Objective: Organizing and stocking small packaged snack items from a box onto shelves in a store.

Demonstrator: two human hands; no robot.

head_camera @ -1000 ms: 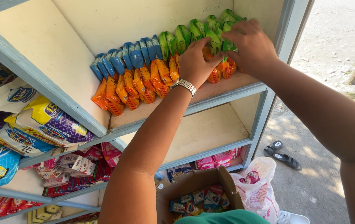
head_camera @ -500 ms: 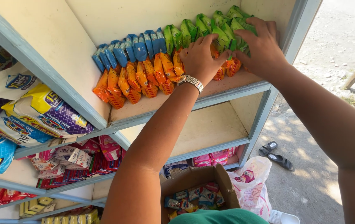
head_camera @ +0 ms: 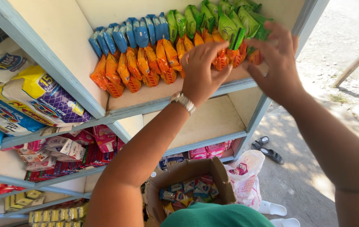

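Shelf (head_camera: 154,94) holds orange packets (head_camera: 146,67), blue (head_camera: 125,35), green (head_camera: 225,21). Left hand (head_camera: 202,71) grips orange packets; right hand (head_camera: 276,63) spread. Cardboard box (head_camera: 219,178) holds mixed packets (head_camera: 186,191).

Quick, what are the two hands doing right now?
Left hand: fingers curled on the orange packets; grip cannot be told.
Right hand: open, fingers spread beside the green packets, holding nothing.
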